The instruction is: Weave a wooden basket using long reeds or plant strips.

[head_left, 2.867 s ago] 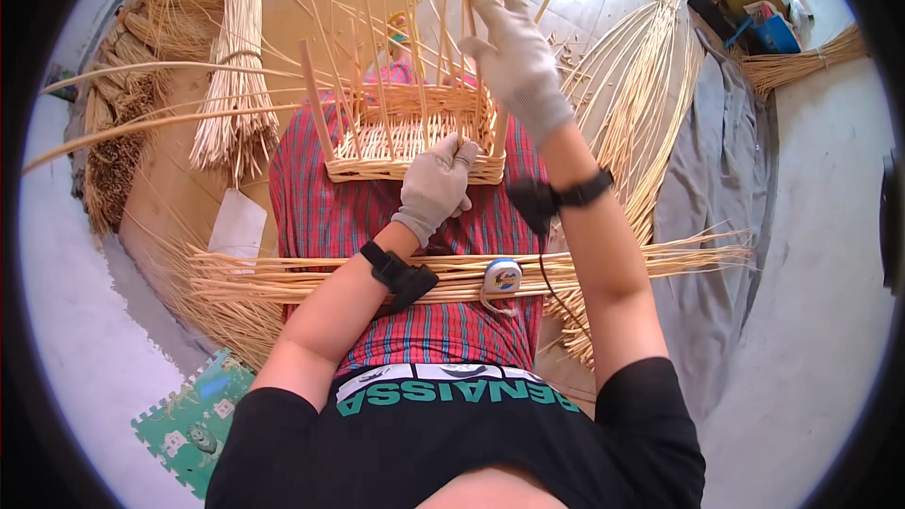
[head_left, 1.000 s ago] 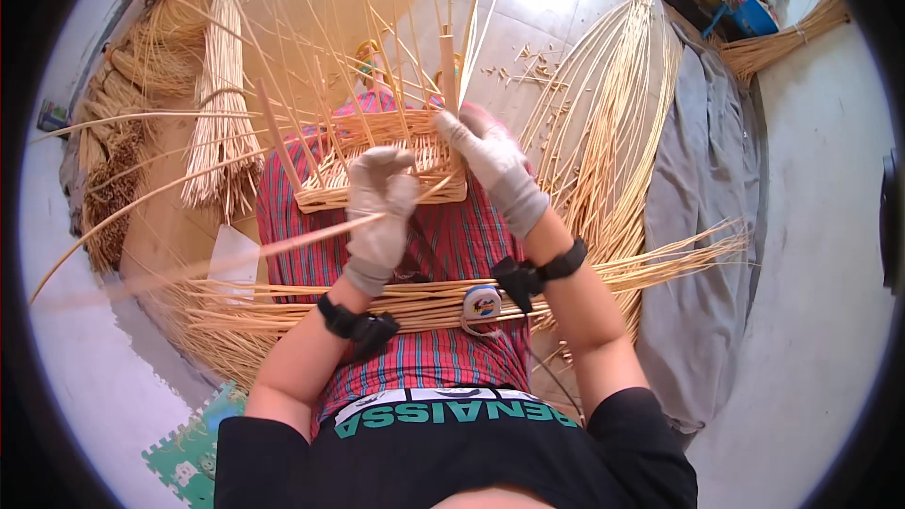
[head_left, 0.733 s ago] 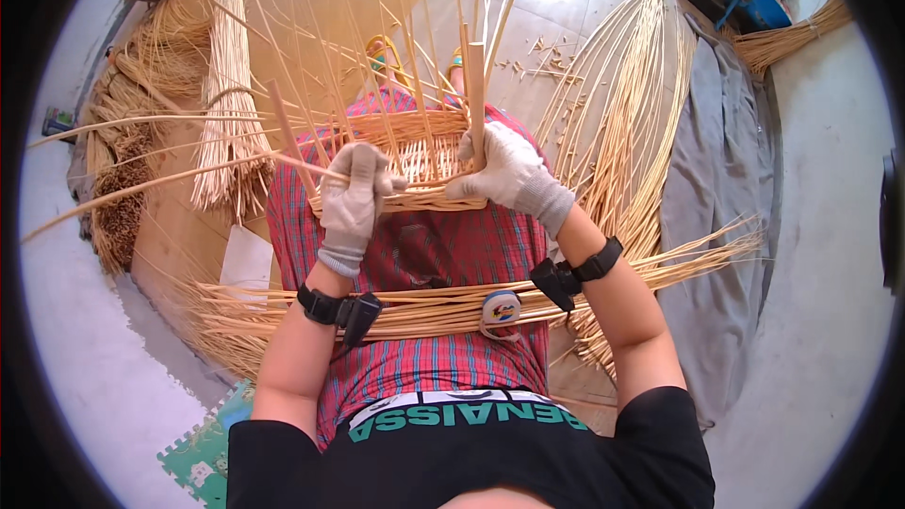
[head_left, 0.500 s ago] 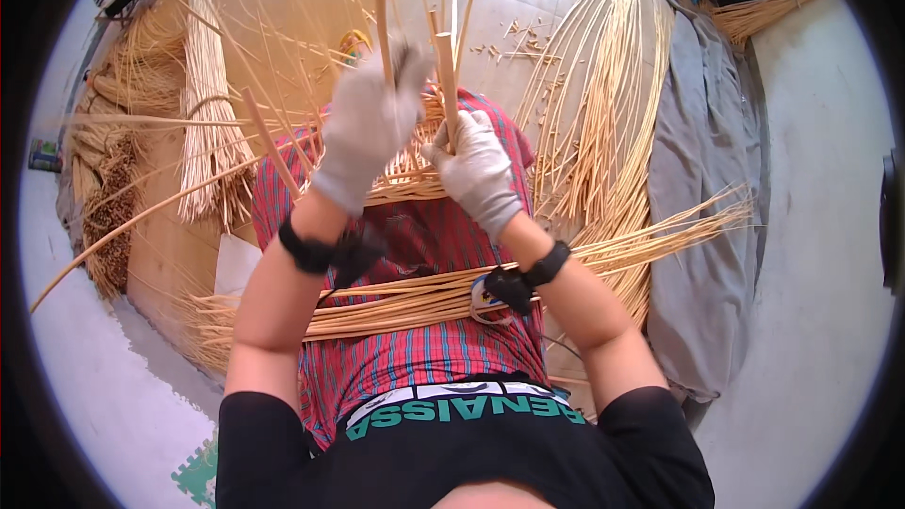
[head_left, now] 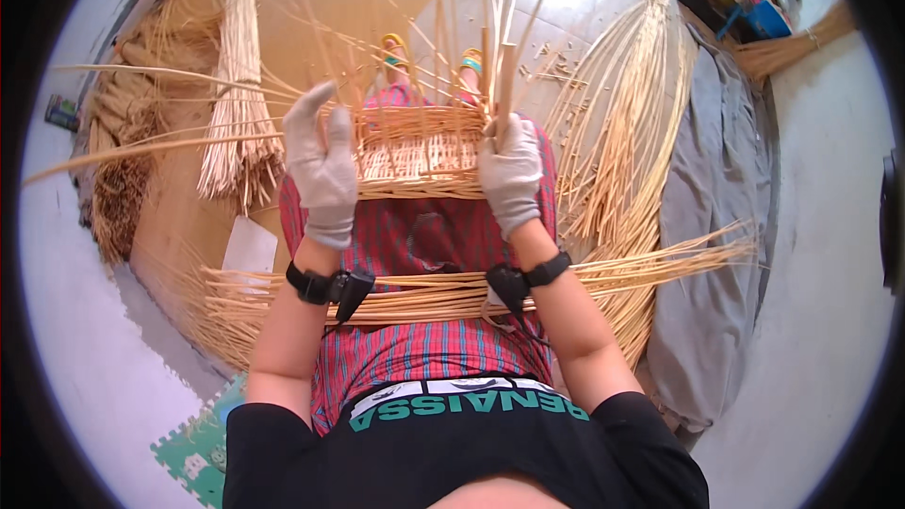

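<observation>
A partly woven wicker basket (head_left: 419, 162) lies across my lap, with thin willow rods standing up from its sides. My left hand (head_left: 321, 170), in a pale glove, is beside the basket's left end. Its fingers point upward and the thumb stands apart; whether the palm touches the weave is hard to tell. At the right corner my gloved right hand (head_left: 511, 174) is closed around the lower part of a thick upright stick (head_left: 506, 80). Long loose rods (head_left: 160, 143) run out leftward from behind my left hand.
A bundle of rods (head_left: 415, 309) lies crosswise on my lap. More rods (head_left: 622, 155) spread over the floor at right, beside a grey cloth (head_left: 712, 226). A tied pale bundle (head_left: 240, 94) and darker bundles (head_left: 123, 179) stand at left. Short offcuts (head_left: 556, 66) litter the floor ahead.
My left hand has moved left and down, away from the rods near the right corner, and its fingers have opened. My right hand stays on the thick stick. More of the basket shows.
</observation>
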Demonstrator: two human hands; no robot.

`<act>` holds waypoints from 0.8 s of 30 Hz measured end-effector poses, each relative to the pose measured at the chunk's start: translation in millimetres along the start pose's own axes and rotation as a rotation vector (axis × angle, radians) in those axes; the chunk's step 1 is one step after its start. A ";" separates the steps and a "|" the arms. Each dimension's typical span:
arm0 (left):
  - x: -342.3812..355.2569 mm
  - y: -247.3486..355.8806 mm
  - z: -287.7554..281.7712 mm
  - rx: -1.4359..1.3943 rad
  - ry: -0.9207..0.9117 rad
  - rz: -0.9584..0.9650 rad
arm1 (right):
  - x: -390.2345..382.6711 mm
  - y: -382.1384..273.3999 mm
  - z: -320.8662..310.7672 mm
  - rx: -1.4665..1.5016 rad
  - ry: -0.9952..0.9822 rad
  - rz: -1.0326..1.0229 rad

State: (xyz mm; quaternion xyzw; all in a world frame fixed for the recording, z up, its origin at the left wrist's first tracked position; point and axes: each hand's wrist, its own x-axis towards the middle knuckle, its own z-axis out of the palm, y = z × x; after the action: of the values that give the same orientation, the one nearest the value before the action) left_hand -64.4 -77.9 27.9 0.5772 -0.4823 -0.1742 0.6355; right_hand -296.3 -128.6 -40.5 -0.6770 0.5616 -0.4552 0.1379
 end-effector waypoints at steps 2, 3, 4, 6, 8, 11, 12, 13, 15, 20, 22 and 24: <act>-9.3 -19.3 -20.3 -0.014 0.004 -0.066 | 5.3 -1.0 -8.3 0.031 0.021 -0.157; -12.5 -24.6 -25.2 -0.046 -0.021 -0.129 | 10.1 -5.0 -10.5 0.308 0.001 -0.038; -11.7 -19.3 -28.2 -0.041 -0.003 -0.142 | 16.2 -14.9 -14.9 0.580 -0.029 0.089; -3.9 -9.7 -30.3 -0.175 0.086 -0.282 | 40.9 -46.4 -23.7 0.841 -0.036 0.233; -9.6 -32.7 -31.1 -0.115 0.096 -0.232 | 69.9 -32.7 -24.0 0.837 -0.347 0.373; -15.2 -45.6 -28.2 -0.335 0.006 -0.373 | 72.0 -36.5 -1.1 0.842 -0.152 0.562; -11.3 -54.4 -34.3 -0.334 0.008 -0.391 | 68.0 -34.5 2.1 0.832 -0.160 0.576; -2.2 -62.3 -41.0 -0.495 -0.014 -0.597 | 67.8 -30.8 1.9 0.788 -0.125 0.571; -1.5 -61.2 -35.9 -0.575 -0.056 -0.782 | 62.9 -25.0 4.1 0.715 -0.035 0.545; -6.9 -80.2 -31.8 -0.536 0.059 -0.795 | 56.0 -9.6 -0.5 0.838 -0.068 0.611; -5.7 -75.2 -30.3 -0.611 0.095 -0.762 | 56.5 -8.4 1.8 1.017 0.033 0.576; -8.1 -82.9 -31.5 -0.627 0.095 -0.734 | 56.0 -9.0 -3.2 1.010 0.012 0.611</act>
State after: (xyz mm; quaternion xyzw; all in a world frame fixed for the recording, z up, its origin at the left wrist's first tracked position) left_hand -14.8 -76.4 -46.1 0.4970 -0.1416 -0.4975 0.6968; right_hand -295.5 -174.2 -6.6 -0.3324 0.4457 -0.6097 0.5649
